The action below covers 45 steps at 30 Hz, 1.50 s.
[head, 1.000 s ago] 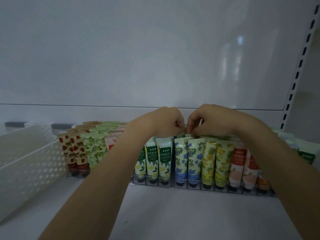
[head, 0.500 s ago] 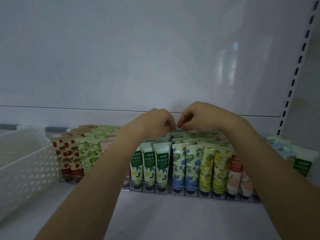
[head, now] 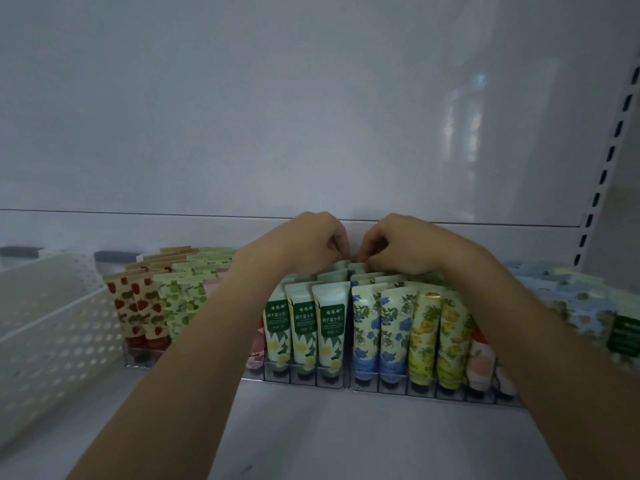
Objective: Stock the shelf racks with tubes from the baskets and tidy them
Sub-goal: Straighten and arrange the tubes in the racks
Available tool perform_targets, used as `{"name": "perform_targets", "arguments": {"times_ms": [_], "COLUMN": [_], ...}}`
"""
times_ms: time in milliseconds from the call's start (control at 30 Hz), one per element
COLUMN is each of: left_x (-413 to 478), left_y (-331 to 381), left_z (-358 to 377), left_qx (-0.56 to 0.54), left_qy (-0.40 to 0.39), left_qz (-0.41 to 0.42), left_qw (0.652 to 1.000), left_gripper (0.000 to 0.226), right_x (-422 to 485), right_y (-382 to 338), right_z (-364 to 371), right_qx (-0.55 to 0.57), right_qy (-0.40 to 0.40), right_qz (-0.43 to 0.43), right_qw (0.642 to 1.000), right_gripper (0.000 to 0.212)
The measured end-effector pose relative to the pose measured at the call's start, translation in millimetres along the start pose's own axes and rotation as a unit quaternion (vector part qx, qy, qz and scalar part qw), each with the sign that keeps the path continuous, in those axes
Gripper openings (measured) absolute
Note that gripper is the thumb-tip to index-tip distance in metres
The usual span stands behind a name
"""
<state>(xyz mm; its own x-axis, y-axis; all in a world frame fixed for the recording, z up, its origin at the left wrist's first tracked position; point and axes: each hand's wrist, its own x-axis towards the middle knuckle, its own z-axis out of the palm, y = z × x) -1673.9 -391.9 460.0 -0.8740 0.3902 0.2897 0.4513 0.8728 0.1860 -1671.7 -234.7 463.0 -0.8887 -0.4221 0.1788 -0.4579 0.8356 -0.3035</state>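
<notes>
Shelf (head: pixel 311 427) takes up most of the view, white back panel behind it. The landmark here is the clear rack (head: pixel 391 389) in the middle of the shelf, everything's placed off that.

Left of the rack there's a big white basket (head: pixel 52 341) w/ perforated sides, can't see into it from this angle.

The rack itself looks pretty much full. From its left end: strawberry tubes (head: pixel 135 306), green-leaf tubes (head: pixel 180 303), then white-and-green tubes (head: pixel 330 327) around the middle, blue-flower tubes (head: pixel 381 323), yellow tubes (head: pixel 440 330) and peach tubes (head: pixel 479 355) at its right end. All are standing cap-down in lanes, several deep. Just right of the rack is a heap of loose tubes (head: pixel 581 306) lying flat, not slotted yet.

Both arms reach over the rack's front rows to its back middle. Left hand (head: pixel 311 240) is curled over the rear white-and-green lane and right hand (head: pixel 401 247) is curled over the rear blue-flower lane, w/ the knuckles nearly meeting. Fingertips sit down at the crimped tops back there, but they're tucked under so I can't tell if either hand is pinching a tube or just nudging.

IMO this is the tidy step, i.e. squaring up the back rows. The next move needs a light touch so the front tubes don't get tipped by the forearms. After that there's the loose heap right of the rack to deal with.
</notes>
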Motion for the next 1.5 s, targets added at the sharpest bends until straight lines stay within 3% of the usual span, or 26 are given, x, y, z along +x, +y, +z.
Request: {"name": "perform_targets", "arguments": {"times_ms": [333,733,900,1100,1267,1500], "left_x": [-1.9,-2.0,-1.1,0.6,0.7,1.7], "left_y": [3.1,12.4,12.1,11.6,12.2,9.1], "left_z": [-2.9,2.4,4.0,5.5,6.5,7.6], "left_qx": [-0.004,-0.033,-0.036,-0.03,-0.026,-0.004], "left_qy": [-0.008,-0.01,-0.017,-0.025,-0.027,0.035], "left_qz": [0.006,0.028,0.029,0.031,0.04,0.031], "left_qw": [1.0,0.999,0.999,0.999,0.999,0.999], "left_gripper": [0.024,0.02,0.02,0.018,0.02,0.034], "right_x": [-3.7,-6.2,-12.8,-10.9,-9.6,-7.8], "right_y": [-1.5,10.3,13.0,12.3,12.9,18.2], "right_z": [-7.1,-16.3,-20.1,-21.9,-17.3,-24.2], "right_qx": [0.025,0.027,-0.008,-0.014,-0.027,0.005], "right_qy": [-0.002,-0.008,-0.049,-0.005,-0.034,0.081], "right_qz": [-0.033,0.004,0.02,0.013,0.021,0.009], "right_qw": [0.999,1.0,0.999,1.0,0.999,0.997], "right_gripper": [0.007,0.012,0.019,0.022,0.024,0.025]}}
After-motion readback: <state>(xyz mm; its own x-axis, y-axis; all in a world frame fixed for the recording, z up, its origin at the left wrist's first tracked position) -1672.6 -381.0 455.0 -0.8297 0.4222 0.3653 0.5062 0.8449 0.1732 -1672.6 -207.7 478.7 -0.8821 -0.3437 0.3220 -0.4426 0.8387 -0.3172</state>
